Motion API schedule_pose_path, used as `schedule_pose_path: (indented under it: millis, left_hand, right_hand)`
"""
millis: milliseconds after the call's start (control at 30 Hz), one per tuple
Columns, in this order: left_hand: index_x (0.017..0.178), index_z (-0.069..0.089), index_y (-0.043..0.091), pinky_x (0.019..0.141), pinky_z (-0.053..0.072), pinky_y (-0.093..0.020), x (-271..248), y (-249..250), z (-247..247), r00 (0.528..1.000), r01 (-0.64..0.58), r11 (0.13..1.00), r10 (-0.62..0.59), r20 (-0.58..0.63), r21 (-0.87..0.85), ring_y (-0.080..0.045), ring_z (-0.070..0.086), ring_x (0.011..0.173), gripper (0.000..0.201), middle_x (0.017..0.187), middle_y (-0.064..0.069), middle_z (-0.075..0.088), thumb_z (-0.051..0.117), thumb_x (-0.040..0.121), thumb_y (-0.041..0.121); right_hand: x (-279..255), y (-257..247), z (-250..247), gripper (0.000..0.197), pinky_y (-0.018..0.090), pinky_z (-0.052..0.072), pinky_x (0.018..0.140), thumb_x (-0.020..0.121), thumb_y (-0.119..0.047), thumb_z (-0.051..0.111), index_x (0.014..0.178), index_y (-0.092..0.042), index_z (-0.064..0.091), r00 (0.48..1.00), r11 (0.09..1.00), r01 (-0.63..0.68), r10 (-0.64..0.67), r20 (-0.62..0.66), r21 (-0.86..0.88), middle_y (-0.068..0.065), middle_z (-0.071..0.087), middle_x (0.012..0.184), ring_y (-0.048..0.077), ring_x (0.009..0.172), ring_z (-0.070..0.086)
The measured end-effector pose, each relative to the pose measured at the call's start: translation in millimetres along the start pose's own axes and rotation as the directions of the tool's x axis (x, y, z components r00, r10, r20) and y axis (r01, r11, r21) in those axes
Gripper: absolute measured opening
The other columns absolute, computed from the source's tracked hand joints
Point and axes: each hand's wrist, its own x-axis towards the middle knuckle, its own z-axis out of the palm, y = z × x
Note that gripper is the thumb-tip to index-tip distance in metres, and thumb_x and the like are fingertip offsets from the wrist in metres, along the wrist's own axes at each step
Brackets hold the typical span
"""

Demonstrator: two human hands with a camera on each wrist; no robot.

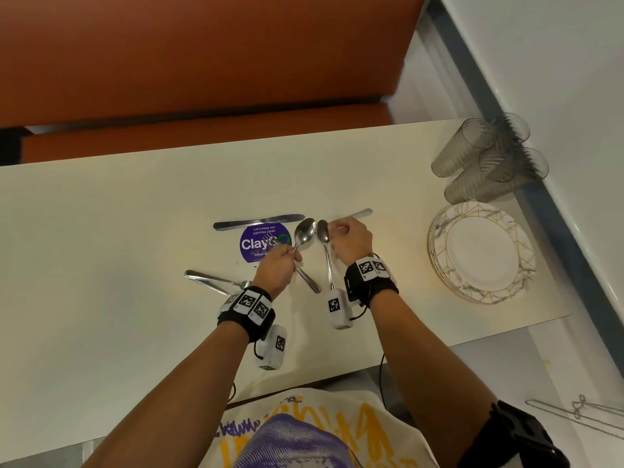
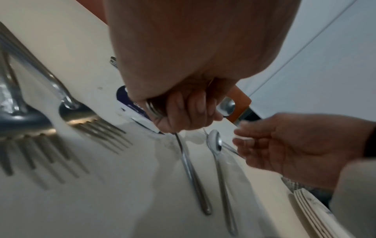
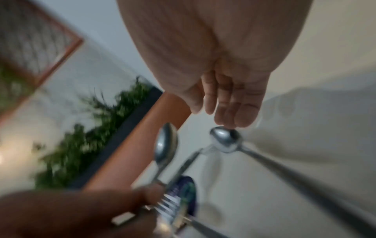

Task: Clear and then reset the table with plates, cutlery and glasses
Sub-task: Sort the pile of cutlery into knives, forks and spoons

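Note:
My left hand (image 1: pixel 280 261) grips a spoon (image 1: pixel 304 231) (image 3: pixel 164 145) and a fork (image 3: pixel 168 204) together, held up over the purple sticker (image 1: pixel 251 244). My right hand (image 1: pixel 347 238) is just to the right, its fingertips (image 3: pixel 230 119) down at the bowl of a second spoon (image 1: pixel 323 233) (image 2: pixel 215 143) that lies on the table; it seems to pinch the end of a knife (image 1: pixel 359 214). Another spoon handle (image 1: pixel 309 280) (image 2: pixel 195 185) lies between my hands. Another knife (image 1: pixel 260 221) lies behind the sticker. Two forks (image 1: pixel 216 278) (image 2: pixel 97 127) lie at the left.
A stack of marbled, gold-lined plates (image 1: pixel 439 231) sits at the right end of the cream table (image 1: pixel 101 231). Several smoky glasses (image 1: pixel 489 157) lie on their sides behind the plates, by the wall. An orange bench (image 1: pixel 202 130) runs along the far side.

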Motion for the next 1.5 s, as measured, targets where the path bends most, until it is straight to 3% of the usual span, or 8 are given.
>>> schedule_pose_path:
  millis: [67, 200, 400, 567, 833, 1133, 1233, 1500]
  left_hand:
    - [0.089, 0.067, 0.009, 0.051, 0.032, -0.028, 1.8, -7.0, -6.0, 1.0, 0.016, 1.0, -0.015, -0.018, 0.01, -0.012, 0.041, 0.056, 0.032, 0.07, 0.0, 0.052, 0.04, 0.106, 0.017]
    - [0.085, 0.069, 0.011, 0.051, 0.033, -0.028, 4.3, -15.9, -15.2, 0.999, 0.038, 0.999, -0.038, -0.038, 0.017, -0.011, 0.042, 0.055, 0.034, 0.068, 0.002, 0.053, 0.042, 0.105, 0.02]
    - [0.078, 0.069, 0.017, 0.054, 0.036, -0.028, 6.6, -22.3, -19.7, 0.997, 0.057, 0.998, -0.058, -0.046, -0.019, -0.013, 0.047, 0.06, 0.035, 0.068, 0.003, 0.057, 0.045, 0.103, 0.025]
    - [0.087, 0.067, 0.01, 0.052, 0.038, -0.027, 6.6, -17.1, -19.5, 0.998, 0.047, 0.998, -0.049, -0.047, -0.048, -0.013, 0.048, 0.06, 0.033, 0.072, 0.0, 0.057, 0.043, 0.105, 0.021]
    - [0.101, 0.059, -0.001, 0.075, 0.06, -0.043, 4.2, -1.9, -11.1, 1.0, -0.023, 0.998, 0.022, -0.009, -0.066, -0.031, 0.074, 0.083, 0.027, 0.091, -0.018, 0.076, 0.035, 0.11, 0.01]
    - [0.103, 0.056, 0.001, 0.053, 0.057, -0.034, -11.7, 9.2, -9.1, 0.997, -0.055, 0.994, 0.06, 0.054, -0.091, -0.034, 0.071, 0.065, 0.025, 0.086, -0.023, 0.073, 0.034, 0.11, 0.011]
    - [0.1, 0.055, 0.003, 0.038, 0.036, -0.021, -15.8, 11.3, -11.0, 0.999, -0.021, 0.994, 0.024, 0.032, -0.107, -0.014, 0.051, 0.042, 0.022, 0.068, -0.011, 0.058, 0.036, 0.108, 0.012]
    - [0.1, 0.061, 0.004, 0.041, 0.03, -0.024, -18.1, 12.0, -23.8, 0.996, 0.024, 0.989, -0.011, 0.086, -0.144, -0.015, 0.045, 0.042, 0.026, 0.062, -0.005, 0.053, 0.038, 0.107, 0.016]
  right_hand:
    - [1.6, 10.8, 5.3, 0.031, 0.02, 0.049, 0.073, 0.089, -0.036, 0.069, 0.11, -0.012, 0.067, 0.999, 0.982, -0.008, 0.015, 0.032, -0.19, 0.005, 0.071, 0.106, 0.02, 0.091, 0.066]
    - [1.5, 14.5, 16.9, 0.037, 0.03, 0.056, 0.084, 0.089, -0.027, 0.073, 0.116, -0.005, 0.063, 0.994, 0.934, -0.036, 0.071, 0.087, -0.355, 0.014, 0.065, 0.116, 0.028, 0.1, 0.067]
    - [4.1, 3.1, 22.9, 0.023, 0.024, 0.052, 0.068, 0.083, -0.014, 0.075, 0.101, 0.0, 0.071, 0.986, 0.914, -0.088, 0.136, 0.094, -0.395, 0.014, 0.072, 0.102, 0.026, 0.095, 0.071]
    - [-1.2, 5.5, 15.2, 0.028, 0.036, 0.06, 0.086, 0.079, -0.007, 0.073, 0.104, 0.006, 0.073, 0.982, 0.948, -0.129, 0.163, 0.094, -0.292, 0.016, 0.074, 0.103, 0.031, 0.098, 0.071]
    - [-18.7, -5.1, 7.5, 0.009, 0.05, 0.063, 0.072, 0.085, -0.015, 0.071, 0.08, -0.007, 0.074, 0.986, 0.986, -0.098, 0.078, 0.145, 0.136, 0.008, 0.072, 0.062, 0.024, 0.057, 0.069]
    - [-33.6, -26.4, 9.1, 0.007, 0.047, 0.063, 0.07, 0.087, -0.008, 0.071, 0.081, -0.006, 0.072, 0.978, 0.97, -0.03, -0.021, 0.206, 0.24, 0.013, 0.073, 0.068, 0.025, 0.058, 0.07]
    - [-35.3, -30.6, 14.0, 0.009, 0.034, 0.062, 0.061, 0.089, -0.013, 0.071, 0.084, -0.006, 0.072, 0.977, 0.985, 0.011, -0.047, 0.208, 0.172, 0.009, 0.073, 0.068, 0.019, 0.054, 0.07]
    - [-22.2, -37.0, 14.6, 0.012, 0.033, 0.058, 0.047, 0.094, -0.012, 0.066, 0.099, -0.003, 0.061, 0.992, 0.973, 0.11, -0.12, 0.035, 0.203, 0.017, 0.071, 0.081, 0.023, 0.052, 0.067]
